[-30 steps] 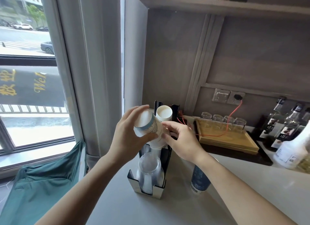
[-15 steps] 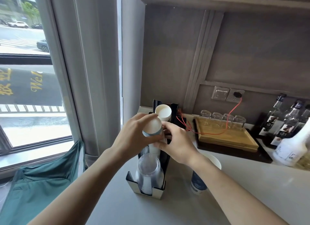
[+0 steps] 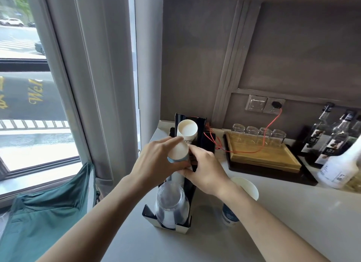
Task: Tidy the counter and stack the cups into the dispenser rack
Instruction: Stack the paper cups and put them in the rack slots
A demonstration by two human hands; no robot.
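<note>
Fingers [image 3: 176, 139] of the left hand [image 3: 156, 160] curl round the bottom end of a paper cup [image 3: 178, 152], white with a blue band, and hold it tilted above the middle slot of the rack [image 3: 192, 183]; the right hand [image 3: 205, 171] pinches the cup's lower side, just where it meets the rack's black wall. The step looks like seating this cup in the middle slot, between the white cup [image 3: 187, 130] at the rack's far end and the clear plastic cups [image 3: 172, 207] at its near end. To do it well, line the cup up along the slot first, then slide it down with the left hand while the right steadies it against the wall; squeezing hard would likely dent the thin paper. Pushing sideways might shift the light rack on the counter [image 3: 254, 222]. Another blue cup [image 3: 234, 205] stands right of the rack, probably next to go in.
</note>
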